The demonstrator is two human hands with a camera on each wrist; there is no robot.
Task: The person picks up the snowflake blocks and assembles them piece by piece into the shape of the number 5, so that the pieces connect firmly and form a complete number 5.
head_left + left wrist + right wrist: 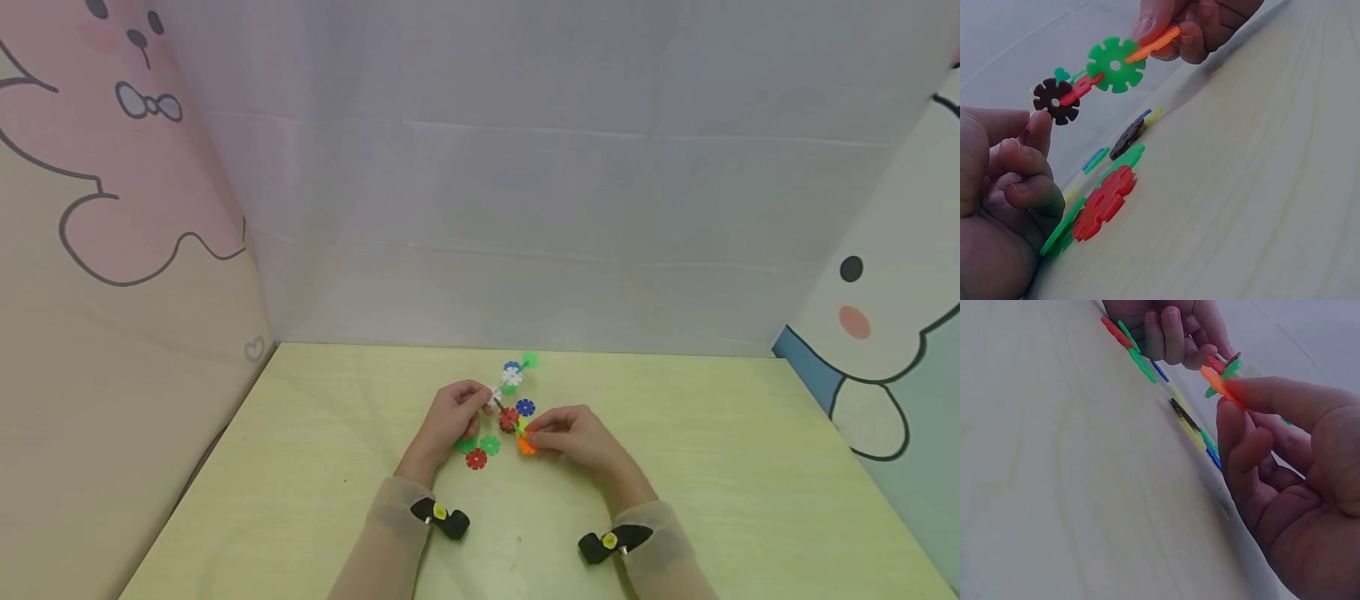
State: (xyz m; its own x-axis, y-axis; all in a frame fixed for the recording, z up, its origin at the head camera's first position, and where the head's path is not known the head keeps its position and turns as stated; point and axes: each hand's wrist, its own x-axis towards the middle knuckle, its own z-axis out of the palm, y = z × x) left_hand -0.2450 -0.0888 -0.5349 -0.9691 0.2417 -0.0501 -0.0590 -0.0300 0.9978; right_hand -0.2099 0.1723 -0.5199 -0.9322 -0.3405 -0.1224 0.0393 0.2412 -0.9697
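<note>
A chain of notched plastic snowflake discs is held up between the two hands above the table. My left hand (453, 412) pinches it by the white disc (494, 395) and the brown disc (1055, 101). From there a red disc (1082, 89) and a green disc (1115, 65) run toward the right. At the near end, the orange disc (1154, 45) sits slotted into the green one, and my right hand (573, 433) grips it between thumb and forefinger. Beyond the left fingers, more white, blue and green discs (530, 359) stretch toward the back.
Loose discs lie on the light wooden table (315, 517) beneath the hands: a red disc (476, 458) and a green disc (490, 445) beside the left hand, a blue disc (526, 407) farther back, and a dark brown disc (1127, 137). A pale curtain (480, 208) hangs behind.
</note>
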